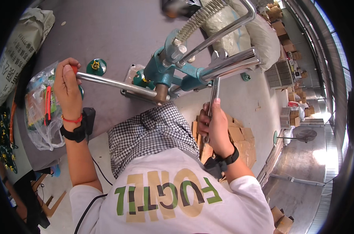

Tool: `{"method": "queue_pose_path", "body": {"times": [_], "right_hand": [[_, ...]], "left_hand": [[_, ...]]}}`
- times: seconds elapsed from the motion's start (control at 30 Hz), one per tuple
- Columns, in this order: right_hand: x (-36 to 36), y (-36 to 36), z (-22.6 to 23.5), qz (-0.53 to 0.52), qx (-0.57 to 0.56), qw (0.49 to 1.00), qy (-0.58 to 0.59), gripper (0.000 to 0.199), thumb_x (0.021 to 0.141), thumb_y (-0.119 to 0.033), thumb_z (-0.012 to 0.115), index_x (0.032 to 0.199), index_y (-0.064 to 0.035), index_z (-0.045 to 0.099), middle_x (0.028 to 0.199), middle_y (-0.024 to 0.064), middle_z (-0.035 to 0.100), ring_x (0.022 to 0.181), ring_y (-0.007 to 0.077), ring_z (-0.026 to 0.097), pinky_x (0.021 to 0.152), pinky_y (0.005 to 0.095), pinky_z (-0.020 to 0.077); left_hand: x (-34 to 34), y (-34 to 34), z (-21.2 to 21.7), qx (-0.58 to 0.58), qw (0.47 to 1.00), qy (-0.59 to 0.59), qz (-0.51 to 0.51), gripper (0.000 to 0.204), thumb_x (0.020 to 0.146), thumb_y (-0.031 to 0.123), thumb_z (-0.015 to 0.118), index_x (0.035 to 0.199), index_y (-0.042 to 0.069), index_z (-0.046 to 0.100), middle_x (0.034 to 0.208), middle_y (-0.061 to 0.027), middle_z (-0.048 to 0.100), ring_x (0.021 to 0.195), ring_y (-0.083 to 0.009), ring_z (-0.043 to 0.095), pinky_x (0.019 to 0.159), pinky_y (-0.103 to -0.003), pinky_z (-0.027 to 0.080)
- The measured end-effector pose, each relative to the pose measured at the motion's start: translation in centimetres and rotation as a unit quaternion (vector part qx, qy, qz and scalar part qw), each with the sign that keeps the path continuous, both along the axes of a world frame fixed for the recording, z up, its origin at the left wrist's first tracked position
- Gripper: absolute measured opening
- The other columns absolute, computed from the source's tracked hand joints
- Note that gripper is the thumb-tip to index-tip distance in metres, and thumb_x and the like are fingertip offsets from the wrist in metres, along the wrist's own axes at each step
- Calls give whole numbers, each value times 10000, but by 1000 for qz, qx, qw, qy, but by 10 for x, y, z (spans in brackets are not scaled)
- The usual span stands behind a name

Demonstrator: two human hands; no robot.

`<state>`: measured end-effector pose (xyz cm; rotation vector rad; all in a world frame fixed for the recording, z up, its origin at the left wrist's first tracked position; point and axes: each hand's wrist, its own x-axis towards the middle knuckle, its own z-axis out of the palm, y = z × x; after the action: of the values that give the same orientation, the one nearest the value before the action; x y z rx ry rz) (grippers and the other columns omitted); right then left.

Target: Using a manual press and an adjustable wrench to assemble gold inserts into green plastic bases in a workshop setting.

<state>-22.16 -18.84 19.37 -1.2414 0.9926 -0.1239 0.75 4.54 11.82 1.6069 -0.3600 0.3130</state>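
Note:
My left hand (69, 84) is closed around the red-knobbed end of a steel lever (114, 82) on a teal hand press (160, 70). The lever runs right to a bronze-coloured hub on the press. My right hand (216, 126) grips a chrome wrench (214, 91), held roughly upright. Its upper part passes behind the thick chrome post (233, 66) of the press, so whether the jaw touches anything there is unclear. Under the press head, a green round piece (140, 80) partly shows. Another green disc (96, 67) with a yellow centre lies on the table beside my left hand.
Clear plastic bags (44, 117) with a red strip lie at the left table edge (40, 163). A large printed sack (23, 50) stands further left, above green-and-yellow pieces (3, 132). White sacks (258, 35) sit beyond the press. Flattened cardboard (239, 140) lies on the floor; a fan (305, 135) stands right.

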Motion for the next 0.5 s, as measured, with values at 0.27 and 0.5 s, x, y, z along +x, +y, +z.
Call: {"method": "queue_pose_path", "body": {"times": [0.27,0.5], "right_hand": [[10,-5,92,-95,-245,925,-276,468,920,-583,313,822,-139,424,589,-50,300,415,53,253,359,203,195],[-3,-3,3,5,25,1000,6,444,932,-540,346,839,-115,435,589,-49,300,429,58,286,369,217,243]], "left_hand": [[-1,5,-5,18,1000,21,-13,263,951,175,336,960,33,557,864,-24,546,613,-43,428,553,-182,364],[1,-2,0,-2,1000,7,-17,248,950,178,388,951,22,580,827,-15,568,613,-41,445,529,-186,364]]}}
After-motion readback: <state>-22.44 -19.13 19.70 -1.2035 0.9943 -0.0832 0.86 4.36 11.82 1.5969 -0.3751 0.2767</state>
